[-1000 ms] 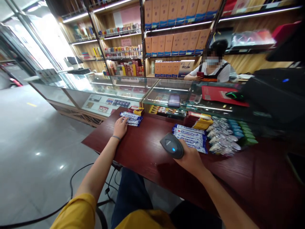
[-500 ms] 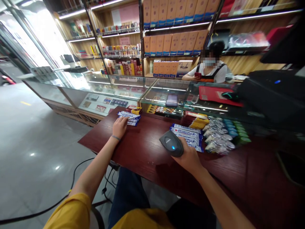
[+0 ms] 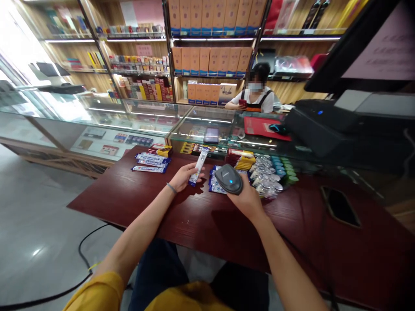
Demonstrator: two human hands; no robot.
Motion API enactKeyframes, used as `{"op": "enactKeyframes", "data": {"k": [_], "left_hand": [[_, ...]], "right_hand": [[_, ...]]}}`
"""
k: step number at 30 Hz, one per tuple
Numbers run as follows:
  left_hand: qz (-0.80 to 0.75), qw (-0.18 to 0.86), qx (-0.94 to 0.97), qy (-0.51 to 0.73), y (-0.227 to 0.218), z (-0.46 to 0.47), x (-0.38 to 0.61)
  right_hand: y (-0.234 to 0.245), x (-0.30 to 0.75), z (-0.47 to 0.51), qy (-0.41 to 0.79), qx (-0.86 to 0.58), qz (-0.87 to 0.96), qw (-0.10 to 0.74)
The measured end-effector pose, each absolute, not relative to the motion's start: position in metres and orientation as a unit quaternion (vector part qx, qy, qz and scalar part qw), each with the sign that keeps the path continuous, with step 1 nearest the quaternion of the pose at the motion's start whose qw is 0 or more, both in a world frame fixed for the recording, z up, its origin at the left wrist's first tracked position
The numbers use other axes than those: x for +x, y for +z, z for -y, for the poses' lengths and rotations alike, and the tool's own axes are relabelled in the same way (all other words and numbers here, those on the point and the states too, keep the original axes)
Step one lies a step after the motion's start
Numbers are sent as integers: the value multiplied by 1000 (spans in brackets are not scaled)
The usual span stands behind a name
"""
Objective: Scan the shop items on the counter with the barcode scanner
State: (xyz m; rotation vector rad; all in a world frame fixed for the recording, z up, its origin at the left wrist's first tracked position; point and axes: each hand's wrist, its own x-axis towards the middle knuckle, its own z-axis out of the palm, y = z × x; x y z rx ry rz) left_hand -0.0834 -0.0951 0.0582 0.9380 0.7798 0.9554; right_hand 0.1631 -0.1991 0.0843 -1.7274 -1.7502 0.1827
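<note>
My left hand (image 3: 185, 177) grips a slim blue-and-white snack packet (image 3: 199, 166), tilted upright above the tabletop. In my right hand (image 3: 248, 196) is a dark grey barcode scanner (image 3: 229, 179) with a lit blue light, pointing left toward the packet but apart from it. Beneath and behind the scanner lies a row of similar blue-and-white packets (image 3: 214, 185), partly hidden by it. To the left, several more packets (image 3: 149, 163) lie on the dark red wooden table (image 3: 129, 194).
Red-and-yellow packets (image 3: 244, 160), silver-topped packs (image 3: 267, 177) and green packs (image 3: 288, 170) sit behind my right hand. A phone (image 3: 341, 206) lies at right. Beyond is a glass counter (image 3: 142, 119), with a masked person (image 3: 256, 95) holding a phone. A dark machine (image 3: 320, 125) stands at right.
My left hand has moved right from the left packets and now holds one packet up near the scanner. The camera view has turned to the right.
</note>
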Motion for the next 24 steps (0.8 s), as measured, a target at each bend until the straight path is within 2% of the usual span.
{"op": "enactKeyframes", "data": {"k": [5, 13, 19, 24], "left_hand": [[-365, 722, 418, 413, 45, 98, -82], [-372, 710, 434, 412, 46, 101, -81], [-356, 707, 433, 432, 43, 101, -81], [-377, 628, 492, 471, 42, 98, -75]], "right_hand": [[85, 173, 195, 112, -654, 700, 264], [85, 166, 197, 112, -643, 723, 227], [82, 171, 193, 137, -669, 679, 269], [76, 188, 187, 151, -658, 618, 403]]}}
